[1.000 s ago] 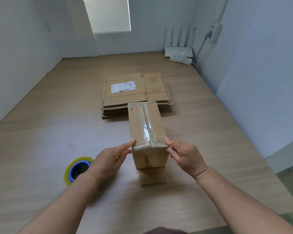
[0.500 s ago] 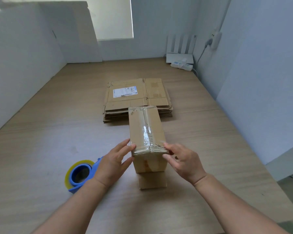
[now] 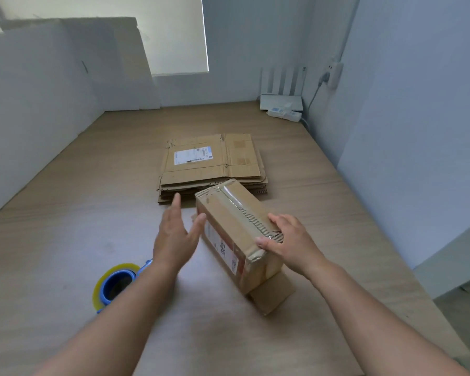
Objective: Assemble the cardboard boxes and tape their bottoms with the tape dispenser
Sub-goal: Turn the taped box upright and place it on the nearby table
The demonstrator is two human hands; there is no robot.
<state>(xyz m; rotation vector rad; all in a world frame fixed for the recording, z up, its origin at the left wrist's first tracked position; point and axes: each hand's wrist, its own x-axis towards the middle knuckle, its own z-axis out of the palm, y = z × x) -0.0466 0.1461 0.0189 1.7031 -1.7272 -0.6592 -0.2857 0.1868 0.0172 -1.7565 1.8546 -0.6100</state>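
Cardboard box (image 3: 236, 229) looks light, stiff, taped seam slick; take by ends. Right hand (image 3: 291, 245) clamps near end; left hand (image 3: 174, 234) straight-fingered, empty.

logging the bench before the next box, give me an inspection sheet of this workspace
surface: light wooden tabletop, wood grain.
job's things: taped brown cardboard box angled on the table, seam up, a flap under its near end; stack of flattened brown cardboard boxes behind it; blue tape dispenser with a yellowish roll, near left.
clutter: nothing seen.
hands: left hand open beside the box, contact unclear; right hand grips the box's near end.
cables: grey cable drops from a wall plug towards a white power strip.
surroundings: white router in the far corner; white foam panels on the left.
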